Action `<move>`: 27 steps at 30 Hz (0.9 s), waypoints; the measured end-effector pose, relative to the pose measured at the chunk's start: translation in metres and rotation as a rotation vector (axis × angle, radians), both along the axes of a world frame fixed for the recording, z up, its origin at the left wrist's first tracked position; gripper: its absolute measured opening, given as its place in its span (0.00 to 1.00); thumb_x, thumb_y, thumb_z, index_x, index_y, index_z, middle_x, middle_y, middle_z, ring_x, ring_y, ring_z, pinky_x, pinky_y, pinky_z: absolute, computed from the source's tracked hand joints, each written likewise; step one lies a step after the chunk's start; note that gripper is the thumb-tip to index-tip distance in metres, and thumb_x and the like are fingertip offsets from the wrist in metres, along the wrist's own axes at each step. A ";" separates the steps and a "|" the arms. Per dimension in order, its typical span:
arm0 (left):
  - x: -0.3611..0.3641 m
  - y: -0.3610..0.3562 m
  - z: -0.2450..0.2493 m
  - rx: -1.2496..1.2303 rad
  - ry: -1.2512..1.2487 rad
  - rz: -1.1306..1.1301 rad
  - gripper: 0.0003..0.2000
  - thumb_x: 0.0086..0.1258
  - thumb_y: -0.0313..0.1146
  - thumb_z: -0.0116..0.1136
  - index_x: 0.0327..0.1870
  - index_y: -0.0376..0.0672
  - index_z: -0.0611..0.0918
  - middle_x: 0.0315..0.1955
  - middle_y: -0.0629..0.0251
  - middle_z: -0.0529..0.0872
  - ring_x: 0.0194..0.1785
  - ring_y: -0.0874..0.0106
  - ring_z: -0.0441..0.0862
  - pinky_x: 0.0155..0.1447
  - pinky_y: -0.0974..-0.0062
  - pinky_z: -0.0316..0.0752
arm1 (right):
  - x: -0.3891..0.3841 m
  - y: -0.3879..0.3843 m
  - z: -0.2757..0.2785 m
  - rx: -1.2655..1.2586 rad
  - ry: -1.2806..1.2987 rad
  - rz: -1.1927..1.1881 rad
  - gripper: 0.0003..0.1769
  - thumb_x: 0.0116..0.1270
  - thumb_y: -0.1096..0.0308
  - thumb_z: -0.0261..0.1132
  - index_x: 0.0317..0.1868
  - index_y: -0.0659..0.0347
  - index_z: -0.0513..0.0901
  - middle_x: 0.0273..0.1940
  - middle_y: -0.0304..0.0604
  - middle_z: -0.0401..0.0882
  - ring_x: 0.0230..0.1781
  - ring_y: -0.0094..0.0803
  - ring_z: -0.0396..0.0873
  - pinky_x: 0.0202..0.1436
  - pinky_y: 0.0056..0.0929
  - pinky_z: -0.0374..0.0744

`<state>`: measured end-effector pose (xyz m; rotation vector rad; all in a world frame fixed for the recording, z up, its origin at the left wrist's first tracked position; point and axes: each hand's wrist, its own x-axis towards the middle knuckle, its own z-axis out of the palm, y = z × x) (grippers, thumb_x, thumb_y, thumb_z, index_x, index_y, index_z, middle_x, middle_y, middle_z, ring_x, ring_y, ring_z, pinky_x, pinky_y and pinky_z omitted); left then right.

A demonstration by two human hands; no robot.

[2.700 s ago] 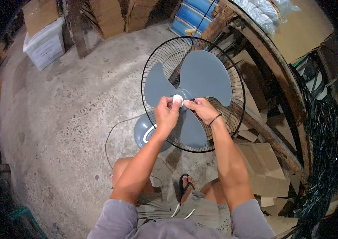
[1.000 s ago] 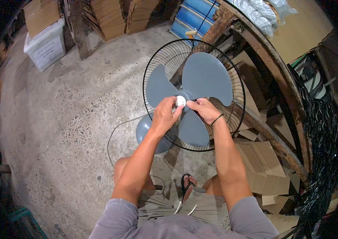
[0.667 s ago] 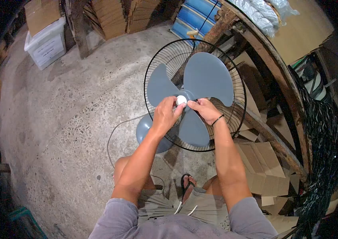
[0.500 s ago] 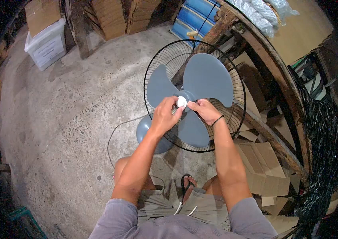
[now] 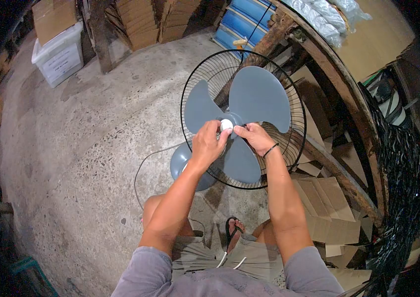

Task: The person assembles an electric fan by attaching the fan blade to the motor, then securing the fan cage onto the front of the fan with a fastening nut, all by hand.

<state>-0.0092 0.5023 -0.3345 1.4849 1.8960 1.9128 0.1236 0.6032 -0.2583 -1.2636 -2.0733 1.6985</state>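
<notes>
A standing fan without a front grille faces me, its three grey-blue blades [image 5: 259, 99] inside the black wire rear guard [image 5: 304, 106]. At the centre sits a round white blade nut [image 5: 226, 124]. My left hand [image 5: 207, 143] has its fingers and thumb closed around the nut's edge. My right hand [image 5: 258, 137], with a dark band at the wrist, pinches at the blade hub [image 5: 237, 119] just right of the nut. The exact contact of the right fingertips is partly hidden. Below the blades, the grey-blue round base [image 5: 179, 161] rests on the floor.
A power cord [image 5: 143, 161] curves across the concrete floor [image 5: 96, 148] at left. Flattened cardboard [image 5: 326, 198] and a wooden frame [image 5: 351, 74] stand close on the right. A white plastic bin [image 5: 57, 62] is at far left, blue boxes [image 5: 242, 24] behind the fan.
The view has shifted very slightly. My left fingers have turned a little at the white nut, while the right hand stays at the hub.
</notes>
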 end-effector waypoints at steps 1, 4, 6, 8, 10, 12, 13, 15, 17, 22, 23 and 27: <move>0.000 0.001 -0.001 -0.003 0.000 0.008 0.14 0.63 0.39 0.63 0.39 0.37 0.77 0.30 0.53 0.82 0.32 0.56 0.81 0.36 0.62 0.75 | 0.001 0.003 -0.004 0.001 -0.001 0.001 0.22 0.64 0.56 0.67 0.41 0.72 0.77 0.35 0.36 0.74 0.33 0.20 0.69 0.36 0.24 0.73; 0.002 0.002 0.000 0.000 -0.008 0.023 0.13 0.62 0.37 0.63 0.36 0.38 0.76 0.28 0.56 0.80 0.31 0.56 0.80 0.34 0.61 0.74 | 0.004 0.012 -0.016 0.042 -0.013 -0.001 0.22 0.64 0.56 0.67 0.41 0.71 0.77 0.35 0.37 0.75 0.33 0.21 0.71 0.36 0.24 0.74; 0.004 0.003 0.000 -0.005 -0.013 0.035 0.12 0.62 0.37 0.63 0.36 0.38 0.76 0.28 0.55 0.80 0.31 0.56 0.80 0.34 0.60 0.73 | 0.005 0.013 -0.018 0.061 -0.015 0.004 0.22 0.64 0.56 0.67 0.42 0.71 0.77 0.36 0.38 0.76 0.34 0.22 0.72 0.36 0.25 0.74; 0.006 0.003 0.000 -0.011 -0.017 0.046 0.12 0.62 0.37 0.62 0.36 0.38 0.75 0.28 0.55 0.80 0.31 0.55 0.80 0.34 0.60 0.73 | 0.006 0.013 -0.020 0.065 0.019 0.002 0.22 0.63 0.55 0.67 0.38 0.71 0.78 0.33 0.36 0.75 0.32 0.21 0.70 0.34 0.25 0.72; 0.007 0.002 0.001 -0.047 -0.058 0.035 0.12 0.63 0.38 0.61 0.36 0.38 0.75 0.28 0.55 0.80 0.31 0.54 0.80 0.34 0.59 0.73 | 0.006 0.012 -0.021 0.067 0.053 -0.001 0.23 0.62 0.53 0.67 0.35 0.70 0.80 0.31 0.34 0.74 0.30 0.21 0.68 0.31 0.25 0.70; 0.007 0.001 0.005 -0.076 -0.058 0.039 0.13 0.64 0.38 0.60 0.36 0.38 0.74 0.28 0.54 0.80 0.31 0.54 0.80 0.34 0.58 0.73 | 0.004 0.009 -0.018 0.088 0.058 -0.024 0.23 0.62 0.52 0.67 0.33 0.69 0.79 0.29 0.33 0.72 0.29 0.21 0.67 0.30 0.25 0.69; 0.007 0.001 0.006 -0.104 -0.058 0.042 0.13 0.64 0.39 0.60 0.36 0.38 0.74 0.29 0.54 0.80 0.31 0.53 0.79 0.34 0.58 0.73 | 0.005 0.010 -0.020 0.088 0.058 -0.024 0.23 0.62 0.52 0.67 0.33 0.69 0.79 0.29 0.33 0.72 0.29 0.21 0.67 0.30 0.25 0.69; 0.008 0.002 0.006 -0.106 -0.056 0.050 0.13 0.65 0.39 0.59 0.35 0.38 0.74 0.29 0.53 0.80 0.32 0.52 0.79 0.35 0.57 0.72 | 0.006 0.013 -0.023 0.124 0.020 -0.015 0.23 0.62 0.51 0.67 0.32 0.69 0.79 0.29 0.33 0.72 0.28 0.21 0.67 0.29 0.26 0.69; 0.010 0.001 0.007 -0.108 -0.054 0.058 0.13 0.65 0.40 0.58 0.35 0.38 0.73 0.29 0.52 0.79 0.32 0.52 0.79 0.35 0.56 0.72 | 0.007 0.015 -0.024 0.118 0.021 -0.015 0.24 0.61 0.51 0.67 0.33 0.69 0.79 0.29 0.33 0.72 0.29 0.21 0.67 0.29 0.26 0.69; 0.012 0.002 0.010 -0.192 0.004 0.069 0.13 0.68 0.40 0.53 0.36 0.38 0.70 0.31 0.49 0.77 0.35 0.48 0.79 0.36 0.52 0.72 | 0.006 0.013 -0.015 0.069 -0.027 0.000 0.21 0.63 0.55 0.68 0.38 0.69 0.77 0.33 0.35 0.73 0.32 0.21 0.69 0.34 0.24 0.72; 0.012 0.002 0.010 -0.192 0.004 0.069 0.13 0.68 0.40 0.53 0.36 0.38 0.70 0.31 0.49 0.77 0.35 0.48 0.79 0.36 0.52 0.72 | 0.005 0.011 -0.013 0.070 -0.030 -0.002 0.22 0.63 0.54 0.68 0.38 0.69 0.77 0.33 0.35 0.73 0.32 0.20 0.69 0.33 0.24 0.72; 0.012 0.003 0.012 -0.205 0.043 0.073 0.13 0.69 0.40 0.52 0.37 0.38 0.70 0.32 0.49 0.76 0.35 0.47 0.79 0.37 0.51 0.73 | 0.002 0.003 -0.004 0.078 -0.010 -0.006 0.23 0.62 0.53 0.68 0.37 0.68 0.76 0.32 0.35 0.72 0.32 0.21 0.68 0.33 0.24 0.72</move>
